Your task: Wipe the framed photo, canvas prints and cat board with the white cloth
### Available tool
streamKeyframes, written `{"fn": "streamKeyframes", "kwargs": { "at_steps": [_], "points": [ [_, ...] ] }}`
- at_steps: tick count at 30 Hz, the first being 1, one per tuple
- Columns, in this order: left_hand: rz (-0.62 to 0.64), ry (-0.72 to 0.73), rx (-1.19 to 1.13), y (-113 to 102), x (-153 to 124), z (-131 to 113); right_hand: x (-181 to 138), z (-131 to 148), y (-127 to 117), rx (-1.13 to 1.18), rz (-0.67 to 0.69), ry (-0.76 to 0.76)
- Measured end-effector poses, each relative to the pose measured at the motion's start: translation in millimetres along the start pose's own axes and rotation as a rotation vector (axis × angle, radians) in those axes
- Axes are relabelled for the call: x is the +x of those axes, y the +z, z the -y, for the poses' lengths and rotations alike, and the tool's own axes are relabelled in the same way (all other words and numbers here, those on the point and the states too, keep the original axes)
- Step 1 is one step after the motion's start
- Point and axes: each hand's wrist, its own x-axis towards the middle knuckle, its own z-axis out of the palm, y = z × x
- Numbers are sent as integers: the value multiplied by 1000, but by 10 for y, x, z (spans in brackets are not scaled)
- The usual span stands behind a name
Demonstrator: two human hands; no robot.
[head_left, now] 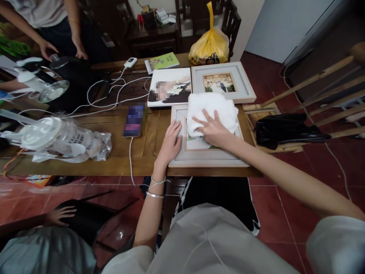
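Directly before me a picture frame [182, 156] with a pale border lies flat on the wooden table. A folded white towel [225, 110] covers much of its upper right part and hides most of the picture inside. My right hand [212, 129] presses down on the towel with its fingers spread, not wrapped round it. At the frame's left border, my left hand [172, 142] rests flat with fingers stretched out. Behind the towel lies a second framed photo [243, 82], and to its left a photo panel [171, 85].
A phone [133, 121] on a white cable lies left of the frame. Further left are a lidded plastic cup [42, 131] and a black kettle [70, 72]. A yellow bag [210, 47] and green booklet [162, 62] sit at the back. Two other people are on the left.
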Motion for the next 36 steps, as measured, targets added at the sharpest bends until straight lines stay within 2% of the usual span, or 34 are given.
{"fn": "streamKeyframes", "kwargs": {
  "at_steps": [5,9,11,13,16,19,22,23,25,28,31,33,36],
  "points": [
    [-1,-2,10,5,-3,2,-519,468,-263,90,247,-172],
    [-14,-4,-22,15,1,12,-862,678,-473,189,311,-349],
    [-22,-16,-48,14,5,2,-898,766,-489,197,338,-369],
    [-41,-41,-86,3,5,-23,-820,828,-429,179,333,-308],
    [-71,-83,-158,-24,-5,-72,-515,788,-251,136,245,-156],
    [-69,-115,-198,-41,-17,-97,-109,552,-92,81,93,-1],
    [-60,-130,-193,-38,-18,-92,200,292,-44,58,-21,169],
    [-60,-131,-191,-36,-17,-90,248,246,-53,62,-17,198],
    [-64,-135,-195,-36,-14,-93,238,245,-94,73,33,161],
    [-79,-146,-210,-48,-14,-110,-29,413,-176,86,160,-81],
    [-71,-141,-186,-55,-14,-114,-493,581,-263,103,268,-268],
    [-33,-114,-126,-50,-9,-99,-820,602,-321,110,291,-279],
    [27,-48,-19,-37,-1,-69,-1180,478,-390,86,287,-140]
  ]
}}
